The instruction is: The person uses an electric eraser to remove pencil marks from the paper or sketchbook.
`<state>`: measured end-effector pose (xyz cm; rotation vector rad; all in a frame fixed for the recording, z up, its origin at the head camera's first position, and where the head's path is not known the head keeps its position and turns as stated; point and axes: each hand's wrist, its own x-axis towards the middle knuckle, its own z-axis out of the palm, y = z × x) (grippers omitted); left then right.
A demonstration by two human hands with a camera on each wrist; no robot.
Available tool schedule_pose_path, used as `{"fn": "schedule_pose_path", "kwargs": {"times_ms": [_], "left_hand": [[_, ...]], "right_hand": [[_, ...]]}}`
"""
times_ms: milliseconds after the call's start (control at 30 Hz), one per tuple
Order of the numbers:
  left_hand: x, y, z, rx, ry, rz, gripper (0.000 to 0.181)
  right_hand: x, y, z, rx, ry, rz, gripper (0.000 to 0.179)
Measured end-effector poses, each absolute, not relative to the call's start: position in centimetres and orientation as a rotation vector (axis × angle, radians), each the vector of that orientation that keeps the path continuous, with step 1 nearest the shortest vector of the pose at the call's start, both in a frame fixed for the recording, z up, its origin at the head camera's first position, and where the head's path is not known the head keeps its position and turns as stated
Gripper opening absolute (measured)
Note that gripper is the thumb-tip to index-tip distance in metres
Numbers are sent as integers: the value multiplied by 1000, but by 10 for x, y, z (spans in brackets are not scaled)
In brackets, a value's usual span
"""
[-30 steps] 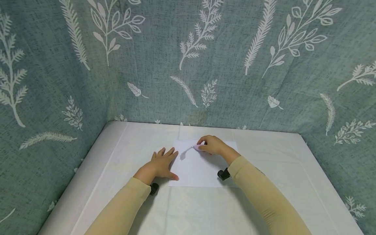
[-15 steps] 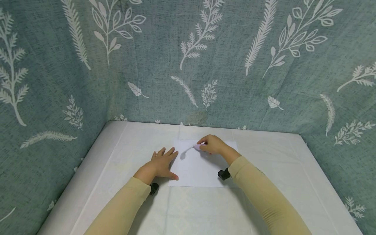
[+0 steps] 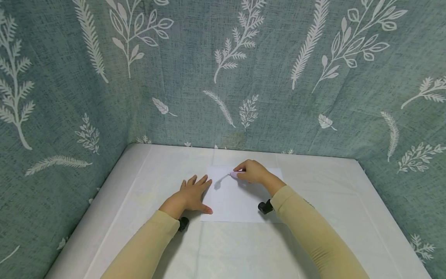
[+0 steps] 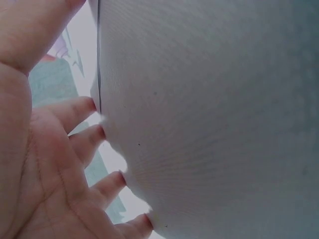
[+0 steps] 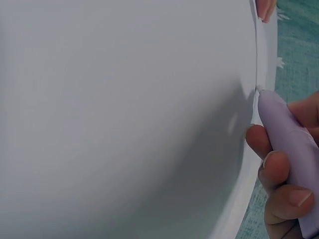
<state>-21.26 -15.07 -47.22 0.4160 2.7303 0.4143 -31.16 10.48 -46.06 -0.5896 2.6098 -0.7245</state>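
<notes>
A white sheet of paper [image 3: 231, 207] lies on the white-covered table. My left hand [image 3: 191, 194] rests at its left edge with spread fingers; in the left wrist view the fingertips [image 4: 115, 180] touch the surface. Near the sheet's far side, my right hand [image 3: 253, 171] grips a lilac pen-shaped tool [image 3: 235, 175]. The right wrist view shows the thick, smooth lilac body [image 5: 286, 127] between thumb and curled fingers, its small tip at the paper. The tool's exact kind is unclear. From the tip a grey streak [image 3: 218, 183] runs down-left; whether mark or shadow, I cannot tell.
The table [image 3: 153, 248] reaches back to a green-blue curtain [image 3: 188, 69] with white leaf prints, which also hangs along the left and right. A small black device [image 3: 265, 207] sits at the right wrist and another [image 3: 183, 224] at the left.
</notes>
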Motion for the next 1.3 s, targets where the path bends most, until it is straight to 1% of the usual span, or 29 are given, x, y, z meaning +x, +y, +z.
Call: {"fn": "schedule_pose_path", "kwargs": {"times_ms": [567,1033,1300], "left_hand": [[-214,-152,-475,415,2731,402,113],[-213,-152,-473,412,2728,415,112],[-213,-151,-474,403,2728,413,113]], "right_hand": [[-311,100,-456,-641,2673,-630,27],[-311,99,-455,-646,2618,-647,28],[-310,98,-456,-596,2652,-659,28]]}}
